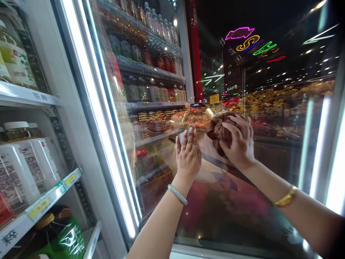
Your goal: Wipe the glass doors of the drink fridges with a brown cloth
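Note:
A crumpled brown cloth [219,133] is pressed against the glass door [210,223] of a display fridge. My right hand [239,142] is curled over the cloth and grips it, with a gold bracelet on that wrist. To its left, my left hand [189,151] lies flat on the glass, fingers stretched upward and nothing held. A pale jade-like bangle [177,194] circles the left wrist. Reflections of the hands, lights and shop blur across the pane.
Close on the left, fridge shelves [29,95] hold several bottles [16,59] and white-capped jars [20,129]. A bright light strip [88,90] runs down the door frame. Rows of bottles [159,25], neon signs [248,42] and a yellow price card [214,99] appear through or in the glass.

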